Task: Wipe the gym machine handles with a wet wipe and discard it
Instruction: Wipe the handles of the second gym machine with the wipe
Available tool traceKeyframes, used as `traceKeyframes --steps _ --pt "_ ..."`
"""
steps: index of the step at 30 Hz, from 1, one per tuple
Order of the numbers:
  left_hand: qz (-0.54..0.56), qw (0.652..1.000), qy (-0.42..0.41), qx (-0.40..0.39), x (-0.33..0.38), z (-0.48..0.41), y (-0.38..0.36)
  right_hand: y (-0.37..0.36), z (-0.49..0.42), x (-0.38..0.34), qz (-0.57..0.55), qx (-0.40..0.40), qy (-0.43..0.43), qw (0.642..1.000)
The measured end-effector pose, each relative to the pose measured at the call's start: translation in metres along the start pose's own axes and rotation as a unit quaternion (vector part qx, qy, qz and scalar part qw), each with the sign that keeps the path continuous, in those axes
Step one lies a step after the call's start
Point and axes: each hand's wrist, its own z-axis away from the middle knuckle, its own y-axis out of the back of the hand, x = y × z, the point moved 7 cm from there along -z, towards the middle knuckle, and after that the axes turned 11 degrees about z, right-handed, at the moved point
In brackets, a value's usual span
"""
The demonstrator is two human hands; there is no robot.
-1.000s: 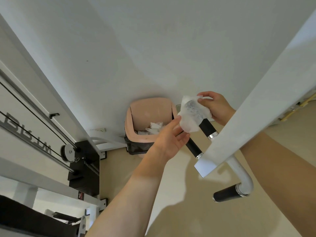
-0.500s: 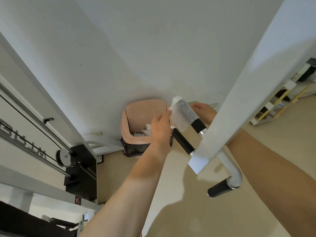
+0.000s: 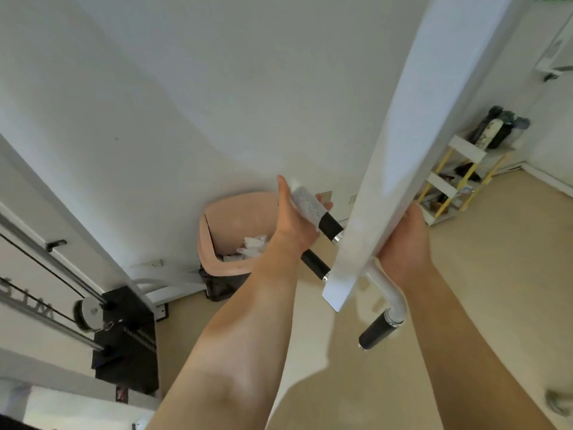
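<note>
The white wet wipe (image 3: 305, 204) is wrapped round the upper black foam handle (image 3: 331, 226), near the centre of the view. The left hand (image 3: 293, 223) clasps it, fingers curled behind. At 3 o'clock, the right hand (image 3: 403, 246) is half hidden by the white steel beam (image 3: 412, 135), so its grip cannot be told. A pink plastic bin (image 3: 242, 215) stands at 8 o'clock.

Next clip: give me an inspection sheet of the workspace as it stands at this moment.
Surface: beige floor.
Job's things: wet wipe wrapped round the top handle; middle handle and bottom handle bare; pink bin holds used wipes.
Clutter: shelf rack by the wall.
Grippers: left hand grips the wet wipe; right hand behind the white beam, fingers hidden.
Cables: machine cables run to a pulley.
Surroundings: white wall, black weight stack.
</note>
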Motion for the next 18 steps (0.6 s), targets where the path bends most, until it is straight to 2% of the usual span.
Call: traceKeyframes --steps 3,8,13,18 --pt "0.002 1.000 -0.007 0.003 -0.003 -0.001 0.009 0.006 0.006 0.006 0.069 0.109 0.019 0.991" --pt "-0.017 0.999 -0.040 0.016 0.006 0.004 0.023 0.000 0.011 0.011 0.067 0.117 0.013 0.991" --pt "-0.061 0.998 -0.022 0.026 -0.001 0.007 0.022 -0.002 0.013 0.012 0.081 0.156 0.021 0.984" --pt "-0.018 1.000 0.010 0.000 -0.007 0.005 0.015 -0.008 0.018 0.012 0.060 0.159 0.025 0.985"
